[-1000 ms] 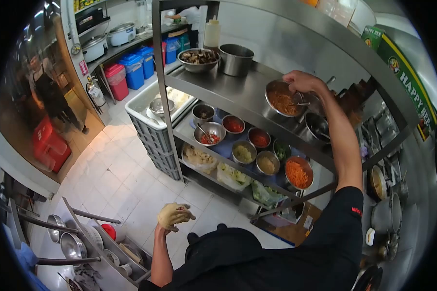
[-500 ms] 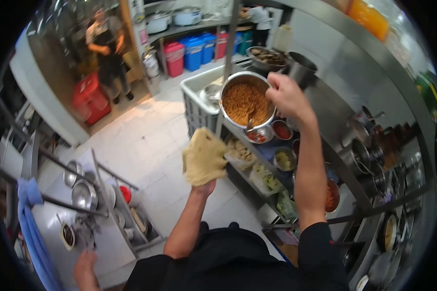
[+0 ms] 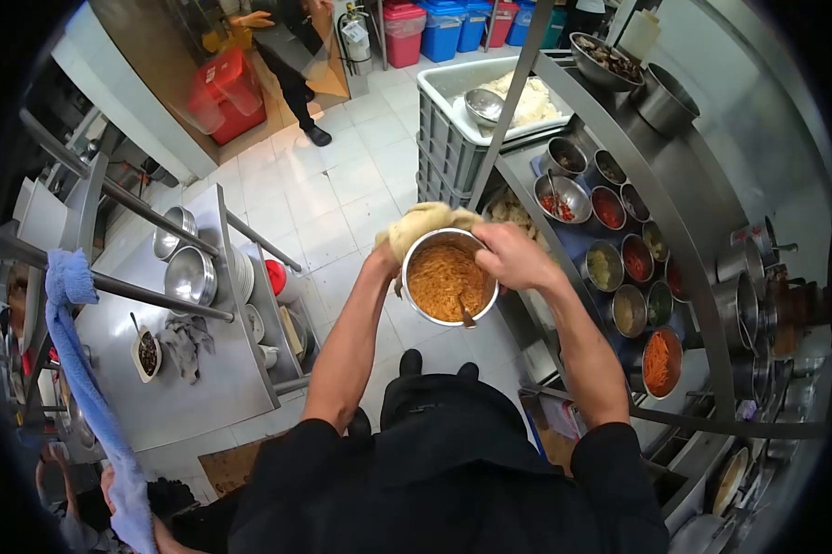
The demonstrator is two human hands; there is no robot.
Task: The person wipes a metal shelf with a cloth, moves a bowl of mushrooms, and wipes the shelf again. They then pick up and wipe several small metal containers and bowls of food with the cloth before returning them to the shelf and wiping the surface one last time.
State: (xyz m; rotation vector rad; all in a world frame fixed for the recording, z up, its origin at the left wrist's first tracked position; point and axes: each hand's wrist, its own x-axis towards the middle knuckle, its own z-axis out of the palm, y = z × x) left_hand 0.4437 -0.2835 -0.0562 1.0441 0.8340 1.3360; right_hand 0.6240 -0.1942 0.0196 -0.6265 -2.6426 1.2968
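Note:
A round metal pot [image 3: 450,277] of orange-brown minced food is held in front of my body, with a spoon handle [image 3: 466,317] resting at its near rim. My right hand [image 3: 518,256] grips the pot's upper right rim. A pale yellow cloth [image 3: 425,222] lies round the pot's far left side. My left hand [image 3: 385,256] is at that side under the cloth, its fingers hidden by cloth and pot.
On the right, a counter holds bowls of red, green and orange ingredients [image 3: 661,362]. A grey crate [image 3: 444,138] stands ahead. At left is a steel table [image 3: 222,388] with metal bowls [image 3: 191,275]. People stand at the doorway [image 3: 291,74] and lower left.
The pot has moved from above the right counter toward my body. My left hand and the cloth have come against its side. The doorway person has stepped nearer, and my view has shifted.

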